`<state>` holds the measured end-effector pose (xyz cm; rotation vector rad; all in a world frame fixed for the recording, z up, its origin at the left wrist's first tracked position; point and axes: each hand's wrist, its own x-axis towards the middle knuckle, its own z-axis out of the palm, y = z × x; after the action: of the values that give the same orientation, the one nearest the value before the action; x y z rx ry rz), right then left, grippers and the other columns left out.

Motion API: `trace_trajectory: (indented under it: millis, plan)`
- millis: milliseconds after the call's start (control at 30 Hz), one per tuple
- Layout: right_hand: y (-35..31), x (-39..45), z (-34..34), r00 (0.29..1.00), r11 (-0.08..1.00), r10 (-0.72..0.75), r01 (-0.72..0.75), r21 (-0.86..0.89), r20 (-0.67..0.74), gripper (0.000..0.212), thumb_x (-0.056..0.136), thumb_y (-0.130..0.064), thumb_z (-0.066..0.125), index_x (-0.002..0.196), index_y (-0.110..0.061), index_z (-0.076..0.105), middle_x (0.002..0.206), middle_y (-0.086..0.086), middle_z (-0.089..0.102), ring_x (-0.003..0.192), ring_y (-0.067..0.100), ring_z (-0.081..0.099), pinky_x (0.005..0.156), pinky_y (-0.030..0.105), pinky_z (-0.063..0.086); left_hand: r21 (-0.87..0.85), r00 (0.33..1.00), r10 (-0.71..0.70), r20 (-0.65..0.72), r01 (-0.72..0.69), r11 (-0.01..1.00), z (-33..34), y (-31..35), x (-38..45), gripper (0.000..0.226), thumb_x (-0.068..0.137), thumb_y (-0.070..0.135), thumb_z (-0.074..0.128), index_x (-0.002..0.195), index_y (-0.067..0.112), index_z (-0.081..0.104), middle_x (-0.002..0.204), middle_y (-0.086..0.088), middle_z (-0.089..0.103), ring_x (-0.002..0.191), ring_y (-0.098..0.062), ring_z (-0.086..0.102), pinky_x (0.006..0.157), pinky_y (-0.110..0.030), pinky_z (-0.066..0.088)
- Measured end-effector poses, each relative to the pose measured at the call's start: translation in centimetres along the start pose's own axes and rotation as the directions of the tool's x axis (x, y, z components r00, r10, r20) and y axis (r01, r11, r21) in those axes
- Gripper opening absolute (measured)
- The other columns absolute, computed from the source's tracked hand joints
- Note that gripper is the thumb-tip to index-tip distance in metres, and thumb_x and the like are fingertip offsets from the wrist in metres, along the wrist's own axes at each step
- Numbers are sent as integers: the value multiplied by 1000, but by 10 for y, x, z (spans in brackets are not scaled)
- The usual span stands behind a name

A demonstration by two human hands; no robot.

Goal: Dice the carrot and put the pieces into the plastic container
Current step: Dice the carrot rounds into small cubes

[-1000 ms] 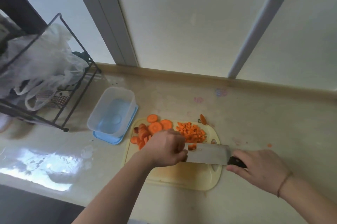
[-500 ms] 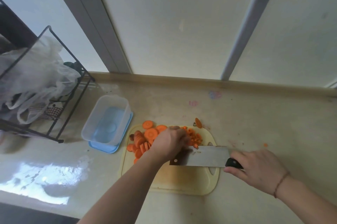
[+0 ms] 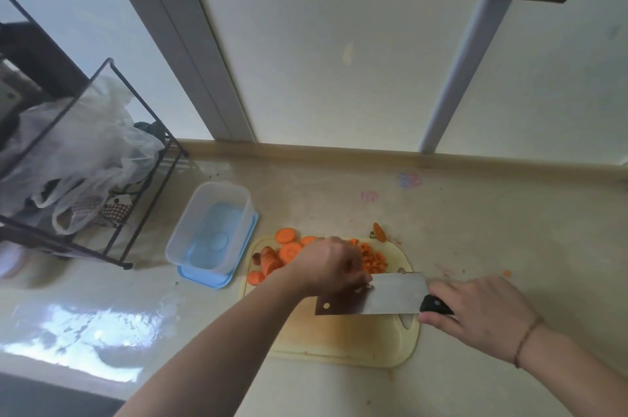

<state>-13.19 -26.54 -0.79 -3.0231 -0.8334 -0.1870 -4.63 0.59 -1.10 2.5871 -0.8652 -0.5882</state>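
A cream cutting board [image 3: 339, 342] lies on the counter. Round carrot slices [image 3: 289, 250] sit at its far left and a pile of diced carrot [image 3: 373, 258] at its far middle. My left hand [image 3: 331, 267] rests knuckles-up between them, its fingers curled down against the far side of the cleaver blade [image 3: 390, 294]. What lies under those fingers is hidden. My right hand [image 3: 479, 313] grips the cleaver's black handle [image 3: 436, 304]. The blade's broad face is turned up over the board. A clear plastic container [image 3: 210, 229] stands on its blue lid just left of the board.
A black wire rack [image 3: 112, 151] with plastic bags fills the left of the counter. A carrot end piece [image 3: 379, 231] lies just beyond the board, and a few orange scraps [image 3: 506, 273] to its right. Frosted window panels back the counter. A wet patch shines at front left.
My left hand slid from the near side of the blade up toward the diced pile. The cleaver shifted slightly left with more of its face showing. The camera tilted upward.
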Motion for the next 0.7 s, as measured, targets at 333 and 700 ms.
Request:
trace_trajectory:
  millis: [333,700]
  plan:
    - [-6,-12,8,1000,1000,21,-21,4,13,61,90,-73,13,68,-35,56,50,-21,56,36,12,51,36,25,20,117,966,-194,-172,216,969,-2,-40,3,31,96,22,55,126,21,65,126,0,62,115,-24,54,95,-36,44]
    - [-19,-34,-3,996,996,89,-90,27,18,57,92,-69,15,68,-37,55,47,-22,53,32,11,48,42,21,15,275,971,-238,18,224,935,-17,-59,0,38,98,21,54,135,19,58,129,-4,57,117,-27,55,97,-35,37]
